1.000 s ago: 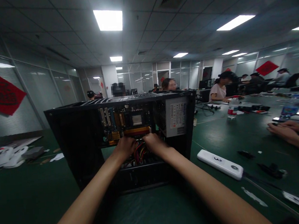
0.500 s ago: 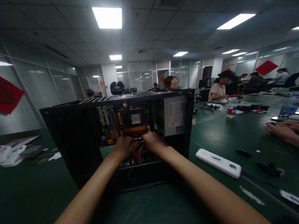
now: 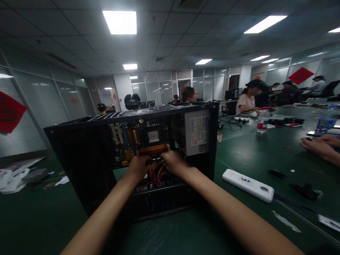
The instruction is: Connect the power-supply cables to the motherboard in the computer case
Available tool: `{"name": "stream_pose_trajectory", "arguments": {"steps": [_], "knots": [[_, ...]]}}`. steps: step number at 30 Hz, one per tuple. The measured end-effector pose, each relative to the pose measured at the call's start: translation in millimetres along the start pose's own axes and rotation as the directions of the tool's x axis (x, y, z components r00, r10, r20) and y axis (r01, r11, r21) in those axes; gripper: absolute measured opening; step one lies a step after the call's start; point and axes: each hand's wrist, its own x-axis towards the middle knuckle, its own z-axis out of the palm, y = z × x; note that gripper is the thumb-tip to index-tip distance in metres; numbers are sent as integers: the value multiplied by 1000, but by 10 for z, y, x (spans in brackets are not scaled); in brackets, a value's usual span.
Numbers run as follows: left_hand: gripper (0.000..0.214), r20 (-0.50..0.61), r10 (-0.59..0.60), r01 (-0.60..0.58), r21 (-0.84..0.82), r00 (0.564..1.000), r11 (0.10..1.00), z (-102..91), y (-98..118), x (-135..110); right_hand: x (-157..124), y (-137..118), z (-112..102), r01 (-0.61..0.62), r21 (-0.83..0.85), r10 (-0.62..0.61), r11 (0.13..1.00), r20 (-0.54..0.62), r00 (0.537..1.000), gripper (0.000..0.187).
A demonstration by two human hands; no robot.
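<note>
From the earlier frame, only my view has drifted slightly; my left hand [image 3: 138, 168] and right hand [image 3: 174, 162] stay curled beside the narrow orange-red strip [image 3: 154, 149] inside the boxy black computer case [image 3: 71, 160] on the smooth green tabletop [image 3: 168, 242]. Fingertips hidden, I can't tell what they grip. The case is open, its metallic power supply [image 3: 199, 135] in place; what's left I can't judge. Thin cables [image 3: 156, 176] bunch below.
</note>
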Motion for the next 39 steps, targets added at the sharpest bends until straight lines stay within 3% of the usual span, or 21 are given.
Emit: {"name": "stream_pose_trajectory", "arguments": {"steps": [12,19,21,23,24,25,26,27,28,30,31,32,33,35,37,39], "knots": [[20,-2,-16,16,120,1000,993,-27,85,-22,9,-47,-32,26,-72,-25,997,21,999,29],[20,-8,-18,19,104,1000,994,-53,89,-40,-24,-55,-46,47,-78,-45,996,24,999,25],[22,-29,-33,35,91,999,995,-104,93,-103,-96,-113,-97,71,-78,-72,994,0,997,25],[26,-103,-55,60,41,993,997,-171,115,-245,-231,-209,-217,167,-80,-174,983,-88,981,23],[27,-175,-67,66,-10,982,998,-202,133,-350,-323,-265,-311,257,-84,-268,963,-171,948,21],[25,-223,-63,49,-70,973,996,-226,155,-474,-431,-323,-429,358,-103,-372,928,-277,886,20],[25,-240,-26,3,-93,970,996,-240,174,-610,-547,-374,-568,471,-138,-483,871,-405,776,21],[26,-242,8,-29,-86,970,996,-242,187,-751,-666,-414,-723,549,-161,-529,820,-580,620,21],[28,-274,9,-26,-61,962,998,-230,189,-888,-779,-435,-884,609,-168,-498,775,-756,425,18],[34,-265,79,-69,49,961,996,-170,148,-1117,-952,-394,-1179,650,-101,-228,753,-967,114,15],[38,-261,130,-97,137,957,986,-126,107,-1198,-998,-323,-1290,662,-52,-32,748,-999,-41,15],[42,-274,208,-143,239,939,960,-77,57,-1254,-1011,-217,-1364,670,26,157,742,-978,-136,16],[45,-286,296,-194,334,912,922,-26,5,-1284,-991,-80,-1397,674,106,304,731,-935,-183,18],[42,-342,415,-225,476,843,850,66,-85,-1285,-862,261,-1342,647,271,461,712,-876,-140,22],[34,-402,480,-208,556,780,804,130,-134,-1249,-662,615,-1159,647,453,629,614,-776,-53,27],[28,-431,518,-202,592,739,780,159,-146,-1218,-453,888,-911,581,683,772,442,-619,141,28]]}}
